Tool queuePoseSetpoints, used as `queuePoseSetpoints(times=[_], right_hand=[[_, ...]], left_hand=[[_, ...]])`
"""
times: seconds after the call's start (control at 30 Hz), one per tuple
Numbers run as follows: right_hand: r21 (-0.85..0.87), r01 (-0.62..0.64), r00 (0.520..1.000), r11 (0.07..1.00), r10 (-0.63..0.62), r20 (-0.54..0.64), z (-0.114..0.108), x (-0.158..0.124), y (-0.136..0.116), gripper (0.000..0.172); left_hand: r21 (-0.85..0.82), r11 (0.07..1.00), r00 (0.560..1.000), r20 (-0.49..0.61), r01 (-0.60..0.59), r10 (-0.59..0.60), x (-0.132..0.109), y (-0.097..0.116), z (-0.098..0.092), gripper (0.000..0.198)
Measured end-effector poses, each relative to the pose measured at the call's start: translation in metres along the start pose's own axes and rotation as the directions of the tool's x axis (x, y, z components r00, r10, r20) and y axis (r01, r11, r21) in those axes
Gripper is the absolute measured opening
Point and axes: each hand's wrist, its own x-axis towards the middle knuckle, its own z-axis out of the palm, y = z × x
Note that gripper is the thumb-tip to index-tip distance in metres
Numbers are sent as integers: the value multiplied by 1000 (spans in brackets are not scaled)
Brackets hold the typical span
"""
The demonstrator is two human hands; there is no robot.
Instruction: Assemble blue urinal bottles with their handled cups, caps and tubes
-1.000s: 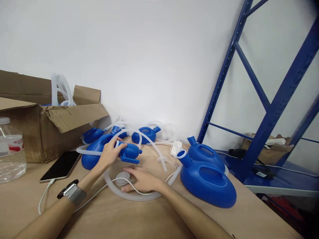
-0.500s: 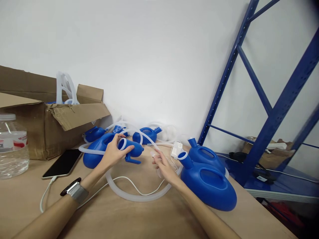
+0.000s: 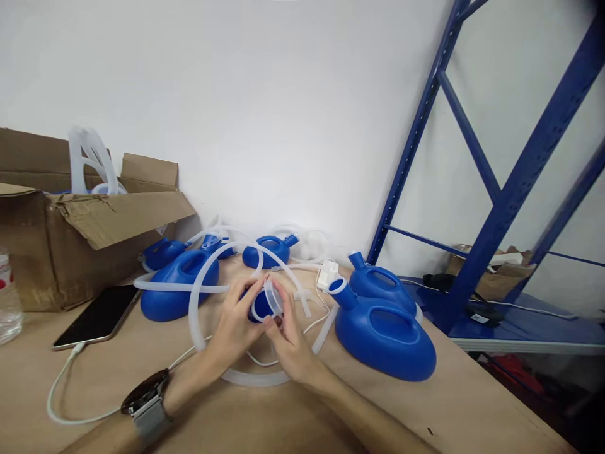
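My left hand point(image 3: 236, 321) is wrapped round a blue cup-shaped plastic funnel piece point(image 3: 261, 308), its pale-rimmed mouth tilted towards me. At that mouth, my right hand point(image 3: 292, 340) grips a clear plastic ring-like cap point(image 3: 274, 296) by its edge. The cap stands at the rim; whether it is seated there I cannot tell. Fingers cover most of the blue piece's body. A translucent hose point(image 3: 196, 302) arcs behind and left of the hands. Right of my hands, a blue jug-like bottle with a handle point(image 3: 385, 343) lies in front of a similar blue bottle point(image 3: 378, 280).
More blue bottles point(image 3: 177, 287) and hoses lie towards the wall. A cardboard box point(image 3: 94, 252) with hoses stands left, behind a phone point(image 3: 99, 315) on a white cable. A water bottle point(image 3: 7, 302) is at the left edge. A white adapter point(image 3: 327, 275) lies mid-table; blue shelving point(image 3: 510, 170) rises right.
Both hands have come together, and the blue piece has turned its mouth towards me. The clear cap in my right hand is now at that mouth. The view has shifted slightly right.
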Motion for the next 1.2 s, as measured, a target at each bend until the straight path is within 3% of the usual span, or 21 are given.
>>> queuePoseSetpoints(times=[0.13, 0.2, 0.27, 0.33, 0.43, 0.53, 0.63, 0.7, 0.8, 0.9, 1.0, 1.2], right_hand=[[152, -123, 990, 981, 132, -52, 9, -2, 8, 100], [233, -169, 980, 958, 189, -64, 10, 0, 12, 106], [253, -157, 980, 955, 183, -83, 8, 3, 15, 94], [165, -105, 986, 981, 124, -109, 2, 7, 17, 73], [17, -47, 981, 999, 49, -187, -9, 12, 21, 51], [115, -103, 946, 988, 133, -295, -20, 16, 23, 50], [273, -173, 913, 946, 258, -316, -24, 16, 22, 59], [284, -151, 911, 947, 244, -332, -24, 14, 21, 60], [216, -43, 934, 975, 116, -338, -23, 9, 23, 62], [211, 38, 971, 977, 14, -238, -25, 5, 27, 88], [176, 74, 984, 982, -43, -171, -30, 3, 30, 111], [-1, 82, 991, 997, -82, -105, -38, 6, 23, 115]], left_hand=[[43, 999, 993, 116, 18, -23, -11, -5, 13, 94], [-24, 1000, 972, 236, 0, 6, -10, -6, 10, 107], [-155, 987, 936, 341, -38, 89, -6, -7, 3, 115], [-276, 961, 913, 387, -20, 130, -1, -7, -5, 115], [-335, 940, 926, 370, 61, 72, 5, -12, -11, 102], [-227, 959, 941, 326, 170, -89, 9, -18, -10, 90], [-169, 928, 890, 381, 332, -249, 11, -19, -8, 79], [-183, 902, 852, 443, 390, -278, 12, -15, -8, 72], [-187, 912, 866, 428, 365, -258, 13, -5, -10, 61], [-140, 954, 914, 352, 267, -204, 13, 4, -13, 54], [-89, 973, 932, 317, 215, -177, 11, 7, -13, 52], [-23, 984, 964, 205, 175, -167, 2, 5, -5, 56]])
